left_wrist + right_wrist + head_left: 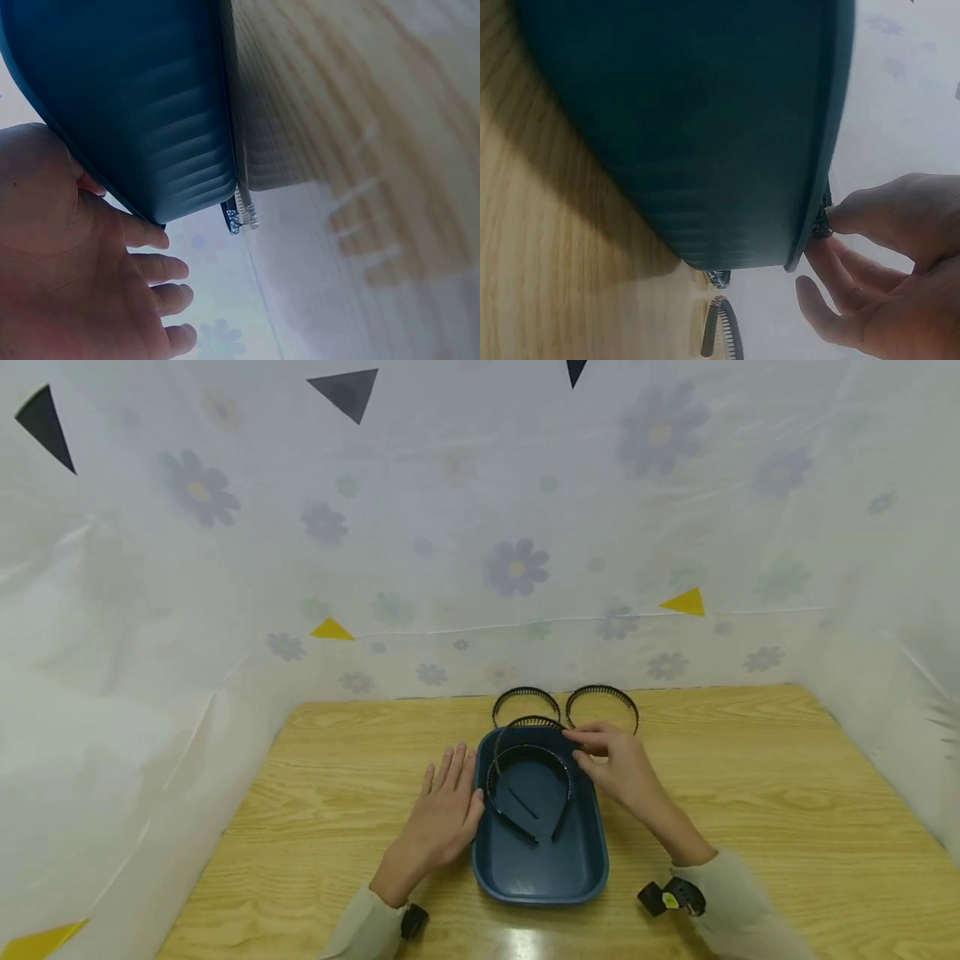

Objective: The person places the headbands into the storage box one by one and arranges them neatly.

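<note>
head view: a dark blue tray (540,881) stands on the wood-grain table (322,810), one short side toward the person. inside it lies a black headband (531,749), its arc toward the far end and its tips toward the near end. a second one, the held headband (536,721), is over the tray's far part, its toothed arc near the far rim. the right hand (617,766) is clamped on this band's right side between thumb and fingers, as the right wrist view also shows, just beside the tray's rim. the left hand (444,817) has its fingers straight and spread, the thumb side against the tray's left edge, holding nothing. beyond the far rim two more bands sit on the table, the left spare headband (526,691) and the right spare headband (603,688), near each other. behind them hangs a pale flowered sheet (450,585).
</note>
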The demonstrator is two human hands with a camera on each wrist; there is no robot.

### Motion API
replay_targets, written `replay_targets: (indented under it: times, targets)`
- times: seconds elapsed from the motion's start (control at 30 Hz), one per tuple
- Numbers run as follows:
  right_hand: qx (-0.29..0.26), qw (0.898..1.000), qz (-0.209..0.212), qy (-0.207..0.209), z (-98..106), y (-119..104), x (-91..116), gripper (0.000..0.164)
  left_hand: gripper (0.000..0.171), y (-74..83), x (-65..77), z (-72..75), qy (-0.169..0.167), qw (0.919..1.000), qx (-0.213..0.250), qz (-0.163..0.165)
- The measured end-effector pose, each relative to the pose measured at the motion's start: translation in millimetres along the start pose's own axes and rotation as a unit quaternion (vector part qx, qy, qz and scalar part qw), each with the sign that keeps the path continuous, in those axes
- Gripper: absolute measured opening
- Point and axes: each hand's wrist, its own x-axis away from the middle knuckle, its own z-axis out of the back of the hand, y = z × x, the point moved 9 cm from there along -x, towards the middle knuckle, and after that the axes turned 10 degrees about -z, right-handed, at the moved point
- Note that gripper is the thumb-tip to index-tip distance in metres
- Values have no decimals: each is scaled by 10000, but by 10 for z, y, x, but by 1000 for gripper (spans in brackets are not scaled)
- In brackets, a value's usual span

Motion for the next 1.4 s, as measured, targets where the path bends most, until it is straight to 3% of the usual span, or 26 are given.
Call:
replay_targets:
  times: [0.43, 0.67, 1.4]
  targets:
    - [157, 9997, 165, -117, -114, -73, 57, 32, 60, 19, 6, 15, 34, 10000, -19, -5]
    - [429, 9988, 251, -14, -148, -118, 70, 32, 61, 16, 13, 20, 50, 10000, -38, -26]
    - [1073, 9934, 328, -231, -355, -177, 63, 31, 61, -7, 41, 12, -13, 9999, -79, -65]
